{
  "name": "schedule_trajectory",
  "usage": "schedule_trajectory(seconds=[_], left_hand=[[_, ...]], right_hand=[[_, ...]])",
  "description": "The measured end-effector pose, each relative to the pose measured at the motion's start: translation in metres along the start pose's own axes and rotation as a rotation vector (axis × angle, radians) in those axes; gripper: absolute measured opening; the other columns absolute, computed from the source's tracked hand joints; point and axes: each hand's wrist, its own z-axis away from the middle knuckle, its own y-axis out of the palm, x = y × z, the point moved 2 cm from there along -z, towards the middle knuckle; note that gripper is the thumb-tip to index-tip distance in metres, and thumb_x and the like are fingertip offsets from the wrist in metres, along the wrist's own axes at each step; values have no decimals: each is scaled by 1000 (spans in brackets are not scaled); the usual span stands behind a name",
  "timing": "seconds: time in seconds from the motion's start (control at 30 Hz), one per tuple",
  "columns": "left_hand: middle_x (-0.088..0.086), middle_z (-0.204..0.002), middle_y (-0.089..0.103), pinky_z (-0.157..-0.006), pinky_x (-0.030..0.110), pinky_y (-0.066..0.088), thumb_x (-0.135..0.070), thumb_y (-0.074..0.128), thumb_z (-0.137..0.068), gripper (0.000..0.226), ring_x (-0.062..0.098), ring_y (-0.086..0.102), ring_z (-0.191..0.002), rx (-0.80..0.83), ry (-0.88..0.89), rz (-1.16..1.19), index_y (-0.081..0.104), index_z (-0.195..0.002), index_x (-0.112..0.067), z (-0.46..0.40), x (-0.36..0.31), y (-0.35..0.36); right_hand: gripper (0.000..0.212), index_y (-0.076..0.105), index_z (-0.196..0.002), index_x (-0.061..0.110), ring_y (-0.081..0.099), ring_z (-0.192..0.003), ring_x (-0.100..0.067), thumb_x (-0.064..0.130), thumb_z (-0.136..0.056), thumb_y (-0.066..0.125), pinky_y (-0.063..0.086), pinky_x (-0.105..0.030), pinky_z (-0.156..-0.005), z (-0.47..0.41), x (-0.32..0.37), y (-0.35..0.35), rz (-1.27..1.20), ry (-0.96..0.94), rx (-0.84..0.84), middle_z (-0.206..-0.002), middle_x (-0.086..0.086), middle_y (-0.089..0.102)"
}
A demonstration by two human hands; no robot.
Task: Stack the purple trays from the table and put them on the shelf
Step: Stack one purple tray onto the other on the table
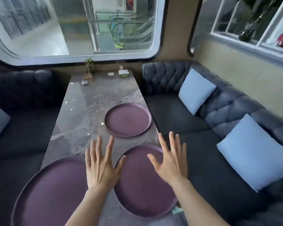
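Note:
Three round purple trays lie flat on a long marble table (pixel 82 111). The far tray (pixel 127 120) sits near the table's right edge. The near right tray (pixel 142 190) lies under my hands. The near left tray (pixel 51 196) is the largest in view and runs off the bottom edge. My left hand (pixel 100 167) hovers with fingers spread between the two near trays, its thumb at the right tray's rim. My right hand (pixel 170 162) is spread open above the right tray's far right rim. Neither hand holds anything. No shelf is in view.
Dark tufted sofas flank the table, with pale blue cushions (pixel 195 91) on the right sofa (pixel 194 144). At the table's far end stand a small plant (pixel 89 66), a tissue box (pixel 123 73) and small items. A large window is behind.

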Motion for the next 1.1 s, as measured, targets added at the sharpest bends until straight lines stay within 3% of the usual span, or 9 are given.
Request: schedule_trajectory(seconds=[0.2,0.37,0.47,0.53,0.67,0.83,0.97,1.1], left_hand=[[6,-170,2,-126,44,9,-82,33,-82,89,27,0,-157,266,-167,-1,-3,-157,-47,1,2,76],[10,-169,-1,-123,50,19,-87,36,-76,98,32,6,-156,501,-435,121,-6,-156,-48,1,4,124],[14,-169,1,-121,53,23,-88,43,-72,107,37,11,-154,618,-600,169,-10,-156,-47,2,7,143],[17,-168,8,-119,54,27,-90,45,-69,113,39,20,-152,669,-672,173,-13,-156,-45,2,8,151],[17,-158,33,-113,54,34,-89,47,-68,120,37,34,-145,672,-794,179,-12,-158,-34,3,12,160],[18,-156,37,-113,50,37,-81,53,-75,119,37,38,-143,626,-872,215,5,-160,-14,-3,18,159],[9,-141,53,-101,45,48,-76,53,-77,94,31,55,-128,570,-846,153,40,-146,-14,-11,27,146],[1,-130,60,-90,40,46,-67,56,-80,67,28,61,-116,425,-843,189,54,-130,-23,-22,44,118]], right_hand=[[92,3,-159,37,0,-156,-32,83,-82,23,13,-57,-123,-9,-49,67,23,64,191,-169,-11,7],[102,-6,-159,34,1,-155,-34,84,-79,34,24,-56,-119,-19,-78,113,-55,221,447,-169,-13,3],[107,-6,-159,30,12,-154,-36,79,-80,45,37,-52,-112,-22,-87,132,-129,363,591,-167,-16,8],[104,-3,-160,27,26,-148,-37,72,-83,51,46,-47,-104,-24,-88,140,-105,393,596,-163,-18,21],[95,9,-159,24,38,-135,-36,61,-86,57,52,-46,-95,-29,-86,147,-56,502,551,-148,-17,35],[85,28,-152,10,50,-123,-40,44,-86,69,53,-47,-82,-40,-96,148,-115,669,551,-138,-19,46],[64,49,-136,2,58,-115,-42,34,-85,73,54,-49,-78,-48,-101,145,-129,720,521,-129,-21,52],[55,53,-131,4,61,-110,-44,30,-86,72,51,-46,-75,-62,-83,131,-159,731,450,-129,-21,55]])
